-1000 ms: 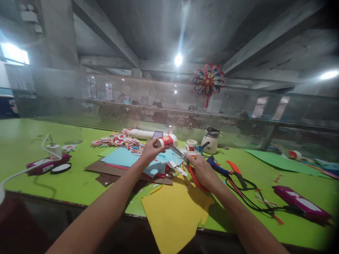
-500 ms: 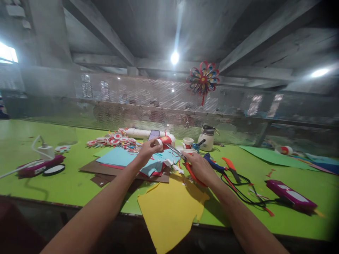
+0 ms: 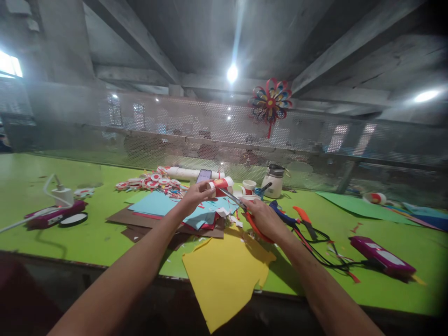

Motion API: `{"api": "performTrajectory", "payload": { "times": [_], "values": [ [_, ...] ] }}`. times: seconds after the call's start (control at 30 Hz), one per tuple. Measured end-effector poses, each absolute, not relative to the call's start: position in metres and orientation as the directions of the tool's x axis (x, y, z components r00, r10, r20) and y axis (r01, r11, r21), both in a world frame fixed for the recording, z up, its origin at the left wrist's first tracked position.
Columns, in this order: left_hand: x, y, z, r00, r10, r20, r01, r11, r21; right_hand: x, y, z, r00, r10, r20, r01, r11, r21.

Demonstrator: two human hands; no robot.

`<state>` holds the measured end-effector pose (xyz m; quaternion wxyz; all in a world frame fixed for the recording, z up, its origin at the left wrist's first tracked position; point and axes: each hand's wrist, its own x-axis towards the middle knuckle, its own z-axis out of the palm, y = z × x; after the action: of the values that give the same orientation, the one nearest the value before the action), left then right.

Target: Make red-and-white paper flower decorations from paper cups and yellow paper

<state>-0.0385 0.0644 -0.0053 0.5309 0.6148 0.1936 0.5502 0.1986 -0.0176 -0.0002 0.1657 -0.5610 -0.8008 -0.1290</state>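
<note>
While both hands work above the green table (image 3: 87, 233), the items stand as follows.

Left hand (image 3: 196, 196): raised over the paper pile, fingers closed around a red-and-white paper cup (image 3: 220, 184), held on its side with the rim toward the left.

Right hand (image 3: 266, 221): clamped on the orange handles of a pair of scissors (image 3: 241, 207); the metal blades point up and left, and their tips reach the cup. Whether the blades are apart or together cannot be told.

Under the hands: a stack of blue, red and brown paper sheets (image 3: 154, 207); a yellow sheet (image 3: 224, 275) lies nearer, hanging over the table's front edge.

Behind the left hand: a heap of red-and-white paper rings (image 3: 147, 183), a white tube (image 3: 185, 173) and a phone (image 3: 203, 176) propped against it.

Behind the right hand: more cups (image 3: 248, 185) and a white kettle (image 3: 275, 182).

Right of the right hand: a blue and an orange tool (image 3: 301, 217) with black cords, then a purple device (image 3: 381, 256), well apart.

Far left: a second purple device (image 3: 52, 215) with a white charger (image 3: 63, 196) on it.

On the mesh screen behind the table: a multicoloured paper flower (image 3: 269, 100).
</note>
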Motion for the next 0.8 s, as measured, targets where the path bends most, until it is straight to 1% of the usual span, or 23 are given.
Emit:
{"api": "performTrajectory", "payload": {
  "times": [0.1,0.23,0.47,0.57,0.67,0.8],
  "values": [
    [-0.038,0.064,-0.005,0.320,0.814,0.486,-0.353,-0.373,0.858,0.198,-0.016,-0.001,-0.311,0.855,0.414,0.939,0.343,-0.002],
    [-0.038,0.062,-0.003,0.321,0.802,0.503,-0.370,-0.383,0.846,0.196,-0.013,-0.002,-0.316,0.848,0.425,0.925,0.376,-0.062],
    [-0.037,0.066,-0.004,0.284,0.828,0.484,-0.379,-0.367,0.849,0.195,-0.011,-0.002,-0.378,0.815,0.440,0.824,0.513,-0.241],
    [-0.037,0.066,-0.004,0.273,0.842,0.465,-0.377,-0.351,0.857,0.195,-0.011,-0.003,-0.373,0.811,0.451,0.793,0.531,-0.299],
    [-0.037,0.066,-0.004,0.261,0.853,0.451,-0.382,-0.338,0.860,0.195,-0.009,-0.006,-0.358,0.814,0.458,0.783,0.529,-0.328],
    [-0.036,0.068,-0.005,0.236,0.865,0.443,-0.394,-0.332,0.857,0.194,-0.004,-0.011,-0.361,0.811,0.461,0.778,0.534,-0.332]
  ]
}}
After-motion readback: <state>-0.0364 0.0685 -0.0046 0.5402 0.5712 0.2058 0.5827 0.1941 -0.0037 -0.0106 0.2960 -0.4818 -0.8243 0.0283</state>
